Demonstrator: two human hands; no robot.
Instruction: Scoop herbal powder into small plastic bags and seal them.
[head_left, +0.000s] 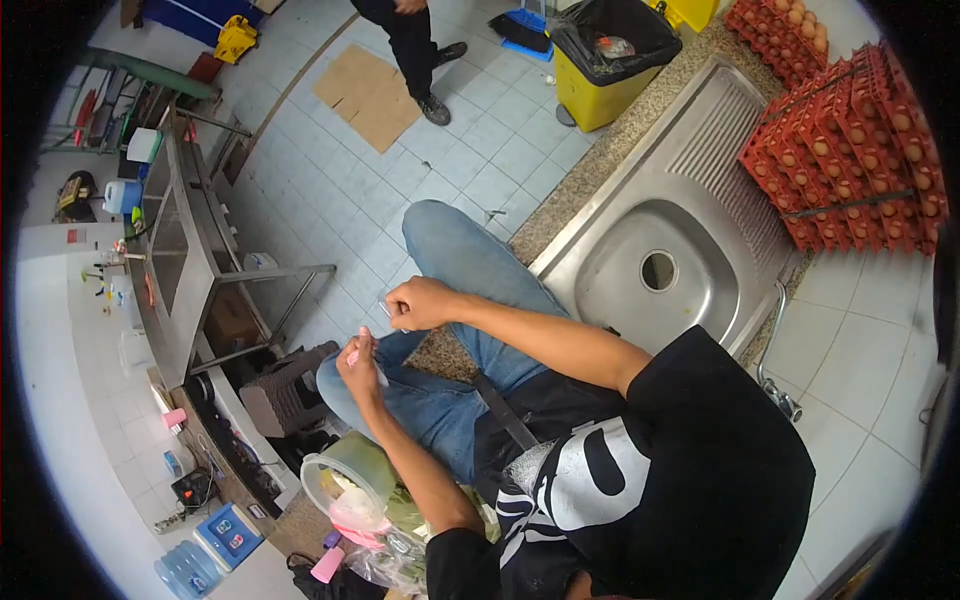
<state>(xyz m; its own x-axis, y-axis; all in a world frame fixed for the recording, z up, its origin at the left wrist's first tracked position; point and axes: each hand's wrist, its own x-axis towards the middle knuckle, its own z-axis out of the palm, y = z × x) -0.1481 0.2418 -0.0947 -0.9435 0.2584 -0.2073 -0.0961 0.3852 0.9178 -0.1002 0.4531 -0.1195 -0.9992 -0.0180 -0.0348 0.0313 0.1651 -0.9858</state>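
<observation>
My right hand (420, 303) is closed around a thin, pale, stick-like item that pokes out on both sides of the fist; its exact kind cannot be told. My left hand (361, 369) sits just below and to the left of it, fingers curled on a small pink and white item, perhaps tissue or plastic. The hands are apart, above my knees in blue jeans (457, 247). Beside my left forearm stands a clear plastic tub (349, 480) with white and pink things in it.
A steel sink (652, 262) lies right, beside stacked red egg trays (847, 157). Beyond are a yellow bin (600, 101), flattened cardboard (367, 97) and a standing person (409, 52). A metal table (187, 300) and woven basket (285, 390) are left.
</observation>
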